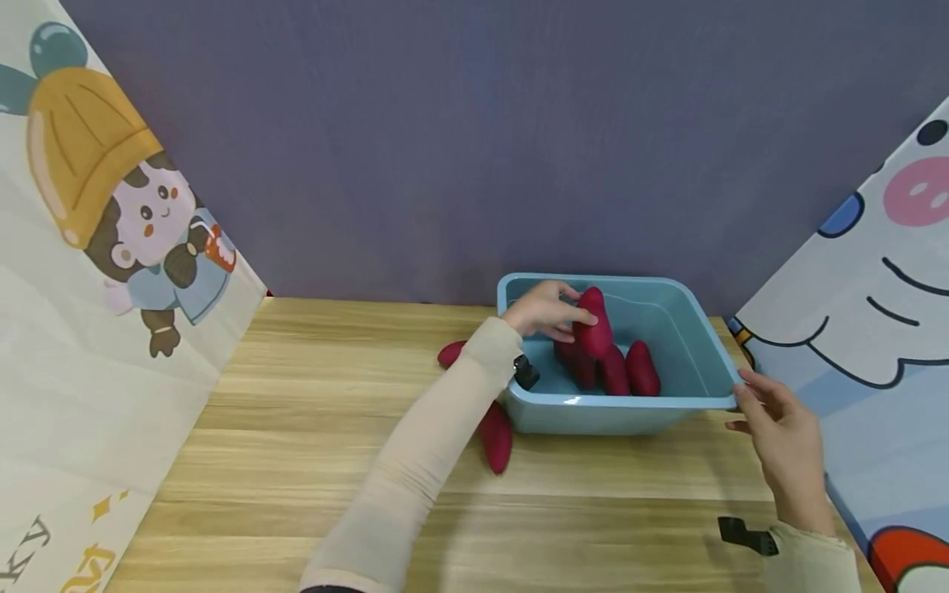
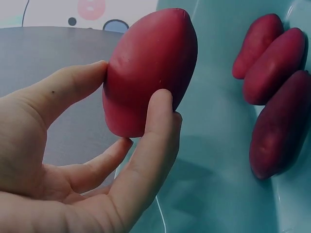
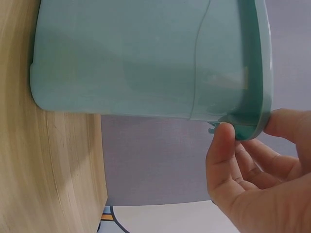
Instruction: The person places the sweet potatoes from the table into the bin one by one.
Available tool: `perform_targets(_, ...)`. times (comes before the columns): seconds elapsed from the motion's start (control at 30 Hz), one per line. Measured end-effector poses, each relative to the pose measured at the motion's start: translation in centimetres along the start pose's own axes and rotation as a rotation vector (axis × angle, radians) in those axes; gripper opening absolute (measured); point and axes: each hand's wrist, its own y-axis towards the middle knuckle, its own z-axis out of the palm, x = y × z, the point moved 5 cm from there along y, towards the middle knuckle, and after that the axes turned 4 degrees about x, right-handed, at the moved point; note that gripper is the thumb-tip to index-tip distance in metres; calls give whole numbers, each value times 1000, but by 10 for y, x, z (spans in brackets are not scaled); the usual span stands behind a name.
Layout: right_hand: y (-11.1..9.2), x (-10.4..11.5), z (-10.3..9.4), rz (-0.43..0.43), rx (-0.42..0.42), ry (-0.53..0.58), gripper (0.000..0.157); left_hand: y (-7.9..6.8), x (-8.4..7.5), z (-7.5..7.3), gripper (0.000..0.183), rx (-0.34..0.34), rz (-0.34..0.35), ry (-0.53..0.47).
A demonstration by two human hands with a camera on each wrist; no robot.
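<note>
My left hand (image 1: 547, 310) pinches a red sweet potato (image 1: 594, 328) between thumb and fingers, inside the upper left part of a blue plastic bin (image 1: 593, 422). In the left wrist view the held sweet potato (image 2: 150, 63) stands tilted, apart from the others. Three more lie together along the bin's near side, among them one sweet potato (image 1: 642, 370) at the right end. At the bin's near right corner, my right hand (image 1: 787, 441) grips the rim with thumb and fingertips. The right wrist view shows these fingers (image 3: 223, 145) at the rim corner.
On the wooden table (image 1: 334, 412), left of the bin, lies a sweet potato (image 1: 496, 438), and another sweet potato (image 1: 450, 354) is partly hidden by my left forearm. A grey-purple panel (image 1: 445, 148) stands behind the bin. Printed cartoon sheets flank both sides.
</note>
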Motion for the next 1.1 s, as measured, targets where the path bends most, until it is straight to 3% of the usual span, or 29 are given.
perform_targets(0.47, -1, 0, 0, -35, 19, 60, 44, 0, 1, -1, 69, 27, 3, -59)
perform_targets(0.8, -1, -1, 1, -43, 7, 49, 42, 0, -1, -4, 58, 22, 48, -89)
perform_targets(0.97, -1, -1, 1, -43, 4, 48, 42, -2, -10, -3, 62, 42, 92, -123)
perform_targets(1.1, -2, -1, 1, -50, 8, 33, 42, -10, -27, -7, 51, 29, 121, -169)
